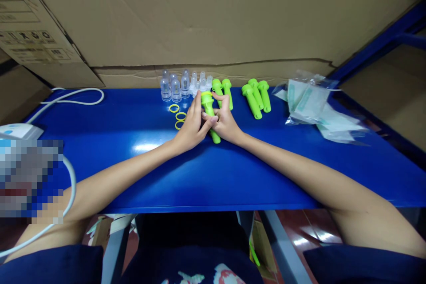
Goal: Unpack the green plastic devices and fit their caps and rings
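Between my hands is a lime-green plastic piece shaped like a flashlight body [208,105], its wide end pointing away from me and its narrow end toward me. My left hand [192,126] grips it from the left, thumb across its middle. From the right, my right hand [226,122] closes on it, with a bent index finger at the wide end. A yellow ring seems to sit on that end. Loose yellow rings [174,108] lie left of my left hand. Clear plastic domes [176,89] and smaller white-based clear pieces [203,80] stand just beyond.
More green bodies [254,102] lie to the right, with two others [227,93] behind my right hand. Clear plastic bags [309,102] with paper sit at the far right. A white cable [80,96] and a white device [21,132] are on the left. Cardboard [213,17] walls the back.
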`<state>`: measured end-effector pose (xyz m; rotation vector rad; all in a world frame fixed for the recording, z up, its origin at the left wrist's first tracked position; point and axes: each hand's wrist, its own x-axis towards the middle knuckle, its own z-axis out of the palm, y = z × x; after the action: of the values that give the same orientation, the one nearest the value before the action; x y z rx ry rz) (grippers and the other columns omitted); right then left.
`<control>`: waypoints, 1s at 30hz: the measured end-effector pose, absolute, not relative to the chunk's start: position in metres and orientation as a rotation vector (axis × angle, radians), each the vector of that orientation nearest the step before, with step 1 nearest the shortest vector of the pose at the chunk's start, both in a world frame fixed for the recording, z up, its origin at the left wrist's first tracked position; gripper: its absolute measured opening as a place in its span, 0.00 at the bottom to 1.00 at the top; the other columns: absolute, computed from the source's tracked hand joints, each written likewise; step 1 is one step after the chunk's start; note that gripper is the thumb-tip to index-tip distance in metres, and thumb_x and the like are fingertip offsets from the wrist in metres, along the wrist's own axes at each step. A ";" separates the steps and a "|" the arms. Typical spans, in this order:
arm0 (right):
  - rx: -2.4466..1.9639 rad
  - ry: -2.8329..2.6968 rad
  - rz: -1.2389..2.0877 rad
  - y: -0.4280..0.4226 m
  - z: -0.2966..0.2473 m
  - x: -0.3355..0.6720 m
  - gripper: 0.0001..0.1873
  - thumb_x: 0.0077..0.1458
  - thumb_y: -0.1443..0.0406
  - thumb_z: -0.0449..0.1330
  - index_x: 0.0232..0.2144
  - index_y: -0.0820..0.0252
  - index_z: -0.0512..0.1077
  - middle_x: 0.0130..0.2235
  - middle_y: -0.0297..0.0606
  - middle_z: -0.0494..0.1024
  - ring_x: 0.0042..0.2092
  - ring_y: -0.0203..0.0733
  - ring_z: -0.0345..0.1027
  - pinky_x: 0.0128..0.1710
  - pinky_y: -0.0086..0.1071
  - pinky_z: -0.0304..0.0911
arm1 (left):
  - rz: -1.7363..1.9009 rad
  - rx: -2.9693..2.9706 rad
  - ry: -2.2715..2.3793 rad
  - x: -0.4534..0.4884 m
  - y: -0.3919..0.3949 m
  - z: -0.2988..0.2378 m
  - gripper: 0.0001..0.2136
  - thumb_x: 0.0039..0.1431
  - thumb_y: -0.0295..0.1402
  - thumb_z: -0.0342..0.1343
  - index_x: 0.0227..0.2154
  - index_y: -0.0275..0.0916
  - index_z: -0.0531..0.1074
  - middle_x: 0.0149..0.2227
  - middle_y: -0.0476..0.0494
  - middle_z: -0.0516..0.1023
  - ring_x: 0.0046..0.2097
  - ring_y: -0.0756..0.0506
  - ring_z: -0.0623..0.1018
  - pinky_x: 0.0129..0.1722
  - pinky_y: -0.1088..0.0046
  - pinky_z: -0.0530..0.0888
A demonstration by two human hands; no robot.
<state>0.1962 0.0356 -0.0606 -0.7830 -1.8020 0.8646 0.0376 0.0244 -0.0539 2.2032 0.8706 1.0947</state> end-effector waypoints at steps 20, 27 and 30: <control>-0.801 -1.781 0.819 0.034 -0.061 0.194 0.36 0.60 0.42 0.58 0.56 0.51 0.47 0.43 0.40 0.76 0.30 0.40 0.74 0.29 0.39 0.74 | 1.155 2.171 0.911 0.038 0.018 -0.047 0.42 0.67 0.56 0.46 0.72 0.39 0.32 0.74 0.27 0.43 0.75 0.33 0.48 0.72 0.48 0.52; -0.848 -1.805 0.784 0.033 -0.059 0.195 0.40 0.60 0.39 0.57 0.61 0.48 0.44 0.40 0.38 0.73 0.25 0.36 0.67 0.23 0.35 0.67 | 1.193 2.194 0.929 0.039 0.016 -0.048 0.41 0.67 0.57 0.45 0.72 0.42 0.33 0.72 0.28 0.47 0.72 0.34 0.56 0.69 0.49 0.58; -0.854 -1.820 0.714 0.031 -0.055 0.194 0.41 0.60 0.39 0.55 0.64 0.46 0.42 0.54 0.47 0.68 0.27 0.33 0.68 0.23 0.34 0.68 | 1.207 2.189 0.928 0.039 0.017 -0.049 0.41 0.67 0.56 0.46 0.71 0.44 0.33 0.71 0.27 0.48 0.63 0.36 0.68 0.66 0.50 0.63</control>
<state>0.1944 0.0309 -0.0549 -0.8536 -1.8202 0.7142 0.0390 0.0170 -0.0494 2.1890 0.9279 1.2069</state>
